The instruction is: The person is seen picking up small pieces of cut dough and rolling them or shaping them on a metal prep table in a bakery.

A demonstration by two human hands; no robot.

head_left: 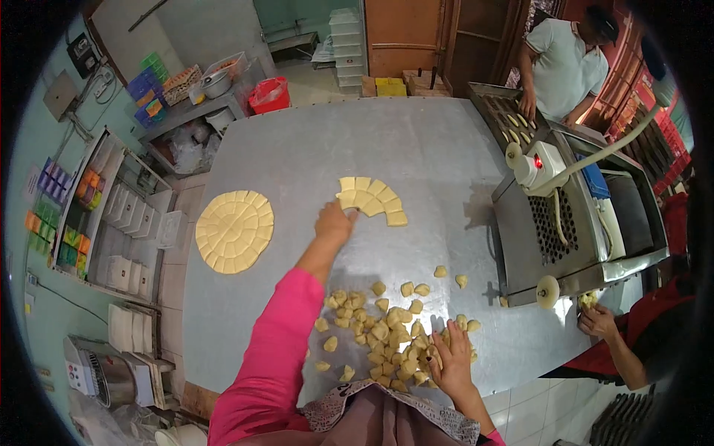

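Note:
My left hand (pixel 336 223) reaches over the metal table to the left end of a fan-shaped remnant of cut dough (pixel 370 197). Its fingers are curled in against a dough piece there, which the hand partly hides. Further left lies a full round of flattened dough (pixel 235 232), scored into many small blocks. Close to my body, a loose heap of dough pieces (pixel 387 338) spreads over the table. My right hand (pixel 452 363) rests at the heap's right side with fingers spread, touching some pieces.
A dough machine (pixel 569 215) with a red light stands on the table's right side. A co-worker in a pale shirt (pixel 569 63) handles rolled dough on its far tray (pixel 487 104). Another person's hand (pixel 599 322) holds dough at lower right. A red bucket (pixel 269 95) stands beyond the table.

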